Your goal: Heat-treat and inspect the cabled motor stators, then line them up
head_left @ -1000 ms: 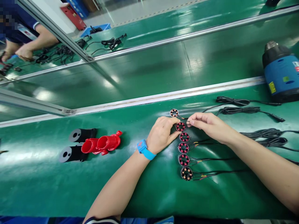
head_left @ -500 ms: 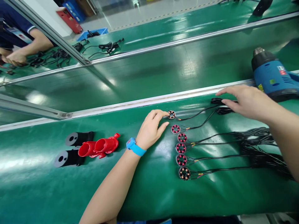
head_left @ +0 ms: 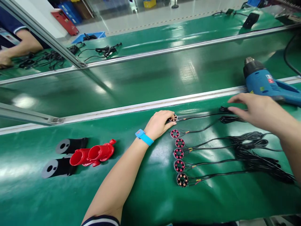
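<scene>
My left hand (head_left: 161,124), with a blue wrist strap (head_left: 144,137), is at the top of a column of round motor stators. Its fingers curl over the edge of the uppermost stator (head_left: 174,118), partly covering it. Below lie several more, among them a red-wound stator (head_left: 175,133) and a copper-wound stator (head_left: 182,180). Black cables run rightward from them. My right hand (head_left: 252,108) hovers with thumb and fingers apart at the coiled black cable (head_left: 224,109) of the top stator. The thumb is close to that coil; whether it touches, I cannot tell.
Red plastic housings (head_left: 100,153) and black cylindrical housings (head_left: 62,166) lie on the left. A blue heat gun (head_left: 263,82) rests at the back right. Bundled cables (head_left: 256,153) spread at the right. Beyond the metal rail (head_left: 150,105), another person's arm (head_left: 25,44) is over black cords.
The camera view has shifted. My left fingers have closed further around the top stator. The top cable now lies straighter, and my right hand stays beside its coil.
</scene>
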`<state>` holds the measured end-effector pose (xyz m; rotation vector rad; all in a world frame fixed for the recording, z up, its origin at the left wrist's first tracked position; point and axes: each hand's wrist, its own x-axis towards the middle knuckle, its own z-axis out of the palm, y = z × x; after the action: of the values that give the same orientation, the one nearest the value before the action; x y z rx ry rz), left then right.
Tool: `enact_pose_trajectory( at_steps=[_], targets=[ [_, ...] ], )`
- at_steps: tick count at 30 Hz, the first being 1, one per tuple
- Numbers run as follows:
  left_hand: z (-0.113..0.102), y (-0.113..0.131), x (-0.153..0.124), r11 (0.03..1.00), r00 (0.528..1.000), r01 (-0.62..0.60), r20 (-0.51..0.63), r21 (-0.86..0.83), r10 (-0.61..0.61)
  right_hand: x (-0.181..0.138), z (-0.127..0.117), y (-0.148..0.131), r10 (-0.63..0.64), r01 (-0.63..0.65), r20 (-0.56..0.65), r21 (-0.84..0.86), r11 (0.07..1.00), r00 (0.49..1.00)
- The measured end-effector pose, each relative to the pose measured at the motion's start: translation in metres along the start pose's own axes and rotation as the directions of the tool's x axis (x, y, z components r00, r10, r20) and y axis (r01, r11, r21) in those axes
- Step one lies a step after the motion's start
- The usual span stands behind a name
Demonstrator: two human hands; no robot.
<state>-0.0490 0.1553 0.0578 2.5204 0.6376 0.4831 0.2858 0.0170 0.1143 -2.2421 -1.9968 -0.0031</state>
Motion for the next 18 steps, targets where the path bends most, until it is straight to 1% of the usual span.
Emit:
enact_pose_trajectory(
  at_steps=[1, 2, 4, 5, 7, 9, 11, 12, 16, 17, 18],
  targets=[
    [0.001, -0.001, 0.0, 1.0, 1.0, 0.005, -0.024, -0.013, -0.006, 0.005, 0.002, -0.018, -0.077, 0.08, -0.026, 0.154, 0.985, 0.997],
    [0.002, -0.001, -0.001, 1.0, 0.999, 0.014, -0.05, -0.013, -0.015, 0.011, 0.006, -0.038, -0.133, 0.14, -0.044, 0.299, 0.944, 0.99],
    [0.002, 0.001, -0.004, 0.999, 0.993, 0.031, -0.115, 0.016, -0.029, 0.025, 0.017, -0.076, -0.234, 0.206, -0.011, 0.52, 0.829, 0.972],
    [0.002, 0.002, -0.006, 0.999, 0.988, 0.033, -0.15, 0.034, -0.027, 0.032, 0.024, -0.091, -0.271, 0.205, 0.021, 0.599, 0.774, 0.962],
    [0.0, 0.006, -0.009, 0.998, 0.978, 0.017, -0.207, 0.061, -0.004, 0.042, 0.038, -0.113, -0.323, 0.164, 0.115, 0.678, 0.717, 0.939],
    [-0.002, 0.009, -0.011, 0.997, 0.972, -0.005, -0.236, 0.08, 0.024, 0.048, 0.049, -0.121, -0.344, 0.103, 0.214, 0.699, 0.708, 0.914],
    [-0.004, 0.011, -0.011, 0.995, 0.971, -0.019, -0.235, 0.101, 0.042, 0.048, 0.055, -0.121, -0.337, 0.034, 0.274, 0.729, 0.684, 0.901],
    [-0.004, 0.012, -0.011, 0.994, 0.972, -0.022, -0.229, 0.108, 0.046, 0.048, 0.056, -0.12, -0.323, -0.013, 0.291, 0.762, 0.648, 0.901],
    [-0.006, 0.015, -0.01, 0.993, 0.979, -0.04, -0.196, 0.11, 0.061, 0.045, 0.053, -0.119, -0.222, -0.218, 0.345, 0.865, 0.451, 0.912],
    [-0.006, 0.015, -0.009, 0.993, 0.979, -0.046, -0.191, 0.113, 0.068, 0.045, 0.052, -0.119, -0.21, -0.248, 0.362, 0.87, 0.426, 0.908],
    [-0.006, 0.016, -0.009, 0.992, 0.979, -0.051, -0.188, 0.117, 0.073, 0.045, 0.051, -0.12, -0.206, -0.263, 0.374, 0.868, 0.422, 0.904]
  ],
)
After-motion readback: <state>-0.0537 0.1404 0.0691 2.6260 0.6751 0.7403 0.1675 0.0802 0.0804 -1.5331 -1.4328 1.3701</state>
